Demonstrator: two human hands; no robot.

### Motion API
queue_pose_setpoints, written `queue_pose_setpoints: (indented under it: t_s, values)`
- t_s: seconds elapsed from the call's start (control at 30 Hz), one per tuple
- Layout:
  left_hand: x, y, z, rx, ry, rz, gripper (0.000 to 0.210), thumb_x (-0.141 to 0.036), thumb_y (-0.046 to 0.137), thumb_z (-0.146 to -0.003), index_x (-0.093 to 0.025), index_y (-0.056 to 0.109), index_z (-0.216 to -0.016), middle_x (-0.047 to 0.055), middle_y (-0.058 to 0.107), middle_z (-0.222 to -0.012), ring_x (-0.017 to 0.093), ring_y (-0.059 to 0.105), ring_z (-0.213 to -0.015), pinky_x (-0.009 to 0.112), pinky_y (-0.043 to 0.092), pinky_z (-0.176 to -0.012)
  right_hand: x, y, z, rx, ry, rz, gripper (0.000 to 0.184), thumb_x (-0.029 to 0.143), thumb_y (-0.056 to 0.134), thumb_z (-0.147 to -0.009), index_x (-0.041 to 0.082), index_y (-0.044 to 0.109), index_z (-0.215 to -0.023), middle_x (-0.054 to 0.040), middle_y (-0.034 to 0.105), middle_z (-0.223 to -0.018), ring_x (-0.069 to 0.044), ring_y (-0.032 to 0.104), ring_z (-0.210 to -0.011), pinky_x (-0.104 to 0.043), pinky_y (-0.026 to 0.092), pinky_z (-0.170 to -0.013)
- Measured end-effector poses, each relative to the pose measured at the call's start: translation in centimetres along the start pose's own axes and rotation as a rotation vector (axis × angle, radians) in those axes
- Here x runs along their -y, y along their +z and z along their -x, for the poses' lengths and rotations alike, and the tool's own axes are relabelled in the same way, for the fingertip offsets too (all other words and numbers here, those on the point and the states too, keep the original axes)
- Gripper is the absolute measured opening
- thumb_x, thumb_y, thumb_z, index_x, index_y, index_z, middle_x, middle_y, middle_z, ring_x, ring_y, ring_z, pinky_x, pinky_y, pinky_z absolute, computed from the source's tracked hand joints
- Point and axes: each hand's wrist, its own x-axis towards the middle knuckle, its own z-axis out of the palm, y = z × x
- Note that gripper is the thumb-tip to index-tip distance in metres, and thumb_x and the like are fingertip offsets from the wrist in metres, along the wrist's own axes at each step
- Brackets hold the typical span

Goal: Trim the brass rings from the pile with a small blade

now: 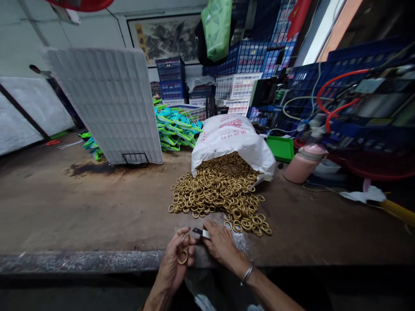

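My left hand (173, 259) is closed on a gold-coloured ring (182, 257) at the front edge of the table. A second ring may sit higher between its fingertips, but it is too small to be sure. My right hand (223, 244) grips a small knife (201, 233) with a dark flat blade and a whitish handle part. The blade points left toward my left fingertips, a little apart from them. Just beyond both hands lies a heap of gold-coloured rings (214, 190), spilling from the mouth of a white sack (227, 134) with red print.
A white ribbed panel (106, 103) stands on the brown table (97, 207) at the left. Behind are green and blue plastic pieces (178, 127). At right stand a pink bottle (304, 164), a green tray (280, 148) and orange hoses (327, 93). Stacked crates (240, 86) fill the back.
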Motion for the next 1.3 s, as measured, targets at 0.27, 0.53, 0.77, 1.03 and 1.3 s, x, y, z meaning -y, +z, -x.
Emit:
queue_pose_setpoints:
  t_s: [0.27, 0.53, 0.77, 1.03, 1.3]
  values:
    - [1.3, -0.2, -0.4, -0.121, -0.138, 0.1, 0.018, -0.026, 0.067, -0.066, -0.012, 0.055, -0.067, 0.004, 0.061, -0.068, 0.01, 0.056, -0.057, 0.016, 0.039, -0.041, -1.0, -0.4, -0.1, 0.026, 0.045, -0.075, 0.017, 0.013, 0.042, -0.073, 0.019, 0.049, -0.088, -0.0012, 0.06, -0.072, -0.015, 0.054, -0.064, -0.024, 0.027, -0.055]
    - [2.5, 2.4, -0.5, 0.015, -0.036, -0.24, 0.035, -0.044, 0.066, -0.065, -0.017, 0.05, -0.08, -0.005, 0.049, -0.057, 0.004, 0.04, -0.041, 0.013, 0.026, -0.035, -1.2, -1.7, 0.1, -0.087, -0.04, -0.557, 0.02, 0.036, 0.035, -0.083, 0.021, 0.039, -0.071, 0.0037, 0.044, -0.065, -0.012, 0.043, -0.061, -0.022, 0.032, -0.057]
    - [2.2, 3.6, -1.2, -0.001, 0.215, -0.601, 0.029, -0.044, 0.059, -0.07, -0.016, 0.052, -0.065, -0.006, 0.041, -0.051, 0.005, 0.034, -0.044, 0.017, 0.029, -0.043, -1.0, -2.7, 0.3, -0.021, 0.009, -0.705, 0.027, 0.042, 0.036, -0.083, 0.02, 0.04, -0.069, 0.005, 0.038, -0.063, -0.01, 0.038, -0.061, -0.022, 0.03, -0.056]
    - [2.1, 3.7, -1.5, 0.056, 0.127, -0.647, 0.034, -0.049, 0.054, -0.071, -0.016, 0.05, -0.063, -0.007, 0.04, -0.046, 0.005, 0.031, -0.039, 0.017, 0.026, -0.039, -1.0, -3.1, 0.0, -0.005, 0.075, -0.712, 0.025, 0.037, 0.041, -0.079, 0.019, 0.042, -0.062, 0.0064, 0.038, -0.057, -0.009, 0.036, -0.056, -0.021, 0.028, -0.052]
    - [2.4, 3.0, -1.6, 0.132, 0.002, -0.452, 0.033, -0.048, 0.052, -0.075, -0.017, 0.043, -0.068, -0.008, 0.038, -0.05, 0.002, 0.025, -0.036, 0.014, 0.017, -0.034, -0.5, -3.6, -0.1, 0.044, 0.075, -0.808, 0.02, 0.034, 0.04, -0.078, 0.019, 0.044, -0.065, 0.0054, 0.043, -0.059, -0.01, 0.041, -0.058, -0.021, 0.032, -0.055]
